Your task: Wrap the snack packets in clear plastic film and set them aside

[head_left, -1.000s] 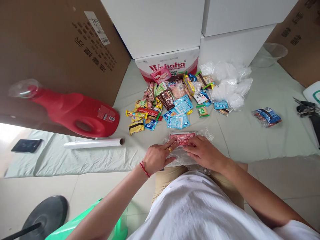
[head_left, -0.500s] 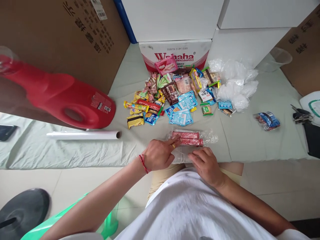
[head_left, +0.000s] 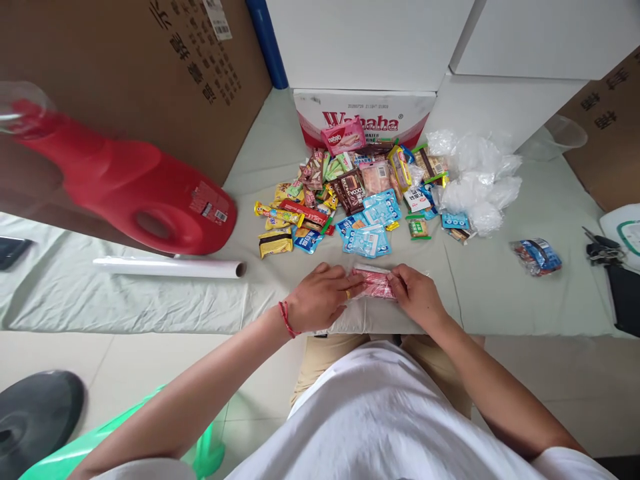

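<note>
Red snack packs (head_left: 379, 284) lie bundled in clear plastic film near the table's front edge. Over the left end of this bundle, my left hand (head_left: 320, 293) presses with its fingers, the thumb lower down. At the right end my right hand (head_left: 417, 297) pinches the film against the packs between thumb and fingers. Some loose clear film (head_left: 353, 321) spreads flat below the bundle. Just beyond my hands, light blue snack packets (head_left: 367, 240) lie at the front of a mixed snack pile.
A roll of film (head_left: 170, 267) and a big red bottle (head_left: 150, 180) lie to the left. Crumpled clear plastic (head_left: 475, 177) sits right of the pile, before white boxes (head_left: 360, 43). Farther right are a wrapped snack bundle (head_left: 537, 257) and keys (head_left: 603, 250).
My right hand has moved up from the table edge onto the bundle's right end. Film on the right is now folded over the red packs. My left hand stays on the left end.
</note>
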`<state>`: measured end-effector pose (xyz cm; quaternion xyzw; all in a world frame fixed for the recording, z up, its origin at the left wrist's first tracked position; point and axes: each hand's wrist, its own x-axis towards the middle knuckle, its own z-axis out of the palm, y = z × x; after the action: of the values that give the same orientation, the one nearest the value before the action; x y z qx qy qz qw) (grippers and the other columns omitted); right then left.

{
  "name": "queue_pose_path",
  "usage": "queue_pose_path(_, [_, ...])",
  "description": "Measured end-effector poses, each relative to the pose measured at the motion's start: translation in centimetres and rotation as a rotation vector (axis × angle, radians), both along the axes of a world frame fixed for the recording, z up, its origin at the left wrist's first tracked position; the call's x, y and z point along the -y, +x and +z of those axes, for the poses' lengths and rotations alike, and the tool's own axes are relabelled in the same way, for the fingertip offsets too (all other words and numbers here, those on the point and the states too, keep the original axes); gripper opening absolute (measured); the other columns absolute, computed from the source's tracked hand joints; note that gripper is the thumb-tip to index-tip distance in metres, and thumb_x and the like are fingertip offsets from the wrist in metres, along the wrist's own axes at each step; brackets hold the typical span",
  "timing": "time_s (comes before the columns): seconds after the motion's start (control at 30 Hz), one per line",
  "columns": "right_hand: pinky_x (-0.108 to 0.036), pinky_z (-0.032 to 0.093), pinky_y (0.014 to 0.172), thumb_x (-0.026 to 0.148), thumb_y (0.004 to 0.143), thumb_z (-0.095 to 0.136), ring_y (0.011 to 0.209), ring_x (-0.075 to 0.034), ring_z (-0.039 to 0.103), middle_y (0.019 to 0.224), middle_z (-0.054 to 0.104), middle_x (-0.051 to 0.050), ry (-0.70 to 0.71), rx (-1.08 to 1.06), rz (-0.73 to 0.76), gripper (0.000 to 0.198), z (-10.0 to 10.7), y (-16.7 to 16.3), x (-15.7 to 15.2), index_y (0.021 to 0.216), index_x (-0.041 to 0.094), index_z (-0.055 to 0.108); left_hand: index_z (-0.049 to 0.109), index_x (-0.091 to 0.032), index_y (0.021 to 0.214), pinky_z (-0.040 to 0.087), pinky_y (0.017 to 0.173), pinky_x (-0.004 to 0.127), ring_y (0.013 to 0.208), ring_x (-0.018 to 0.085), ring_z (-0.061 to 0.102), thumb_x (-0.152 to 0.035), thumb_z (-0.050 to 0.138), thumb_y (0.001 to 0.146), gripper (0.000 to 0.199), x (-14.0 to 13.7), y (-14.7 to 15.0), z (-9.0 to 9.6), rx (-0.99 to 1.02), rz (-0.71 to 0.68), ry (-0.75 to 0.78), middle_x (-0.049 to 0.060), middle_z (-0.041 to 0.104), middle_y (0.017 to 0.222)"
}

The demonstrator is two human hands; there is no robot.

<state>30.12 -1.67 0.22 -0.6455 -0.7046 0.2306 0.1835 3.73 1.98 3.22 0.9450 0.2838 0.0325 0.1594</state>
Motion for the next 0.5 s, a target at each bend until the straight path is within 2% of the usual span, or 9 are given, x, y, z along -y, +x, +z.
queue_pose_path(0.1, [-0.028, 0.039, 0.067, 0.039, 0.103, 0.043, 0.071, -0.019, 0.062, 0.079, 0.069, -0.003, -0.020, -0.047, -0.017, 0.028, 0.3, -0.2, 0.0, 0.088, 0.023, 0.060, 0.069, -0.036, 0.134, 0.020, 0.123, 0.058, 0.142, 0.030, 0.049, -0.028, 0.057, 0.098, 0.039, -0.9, -0.7, -1.3, 0.159, 0.003, 0.004, 0.001, 0.070, 0.140])
queue_pose_path(0.17, [-0.028, 0.038, 0.066, 0.040, 0.102, 0.043, 0.068, -0.019, 0.060, 0.074, 0.066, -0.001, -0.044, -0.110, -0.012, 0.029, 0.6, 0.0, 0.0, 0.085, 0.023, 0.058, 0.073, -0.037, 0.127, 0.006, 0.127, 0.060, 0.144, 0.029, 0.047, -0.032, 0.055, 0.101, 0.032, -1.4, -0.8, -1.7, 0.237, 0.021, -0.018, -0.001, 0.074, 0.132])
queue_pose_path(0.2, [-0.028, 0.037, 0.065, 0.042, 0.103, 0.043, 0.066, -0.018, 0.059, 0.071, 0.065, 0.000, -0.062, -0.145, -0.010, 0.030, 0.7, 0.2, -0.1, 0.083, 0.023, 0.057, 0.073, -0.036, 0.125, 0.004, 0.127, 0.059, 0.142, 0.028, 0.050, -0.033, 0.053, 0.102, 0.031, -1.6, -0.8, -1.8, 0.261, 0.034, -0.039, -0.001, 0.076, 0.130])
queue_pose_path(0.3, [-0.028, 0.035, 0.061, 0.047, 0.104, 0.042, 0.060, -0.017, 0.056, 0.061, 0.058, 0.002, -0.123, -0.179, -0.034, 0.038, 0.8, 1.0, -0.2, 0.077, 0.024, 0.054, 0.072, -0.032, 0.126, 0.010, 0.127, 0.055, 0.128, 0.023, 0.061, -0.034, 0.047, 0.105, 0.033, -1.9, -0.4, -1.9, 0.304, 0.080, -0.112, 0.001, 0.079, 0.122])
queue_pose_path(0.37, [-0.029, 0.033, 0.059, 0.048, 0.103, 0.046, 0.060, -0.018, 0.054, 0.064, 0.060, 0.000, -0.110, -0.074, -0.083, 0.039, 0.7, 1.4, -0.1, 0.076, 0.023, 0.057, 0.072, -0.029, 0.126, 0.016, 0.125, 0.054, 0.119, 0.022, 0.065, -0.035, 0.045, 0.106, 0.034, -1.9, 0.0, -2.0, 0.329, 0.130, -0.142, 0.002, 0.080, 0.116])
queue_pose_path(0.43, [-0.030, 0.035, 0.062, 0.045, 0.101, 0.053, 0.070, -0.021, 0.057, 0.077, 0.066, -0.004, 0.017, 0.103, -0.118, 0.031, 0.8, 1.5, 0.1, 0.084, 0.022, 0.065, 0.074, -0.028, 0.119, 0.021, 0.122, 0.053, 0.112, 0.022, 0.068, -0.037, 0.046, 0.106, 0.033, -1.7, 0.5, -2.2, 0.360, 0.194, -0.148, 0.002, 0.081, 0.109])
queue_pose_path(0.5, [-0.034, 0.040, 0.070, 0.036, 0.100, 0.057, 0.086, -0.025, 0.058, 0.097, 0.069, -0.011, 0.243, 0.242, -0.108, 0.021, 1.4, 1.1, 0.7, 0.098, 0.020, 0.071, 0.077, -0.027, 0.109, 0.025, 0.120, 0.052, 0.105, 0.021, 0.069, -0.038, 0.049, 0.105, 0.030, -1.6, 1.1, -2.3, 0.387, 0.256, -0.145, 0.002, 0.081, 0.103])
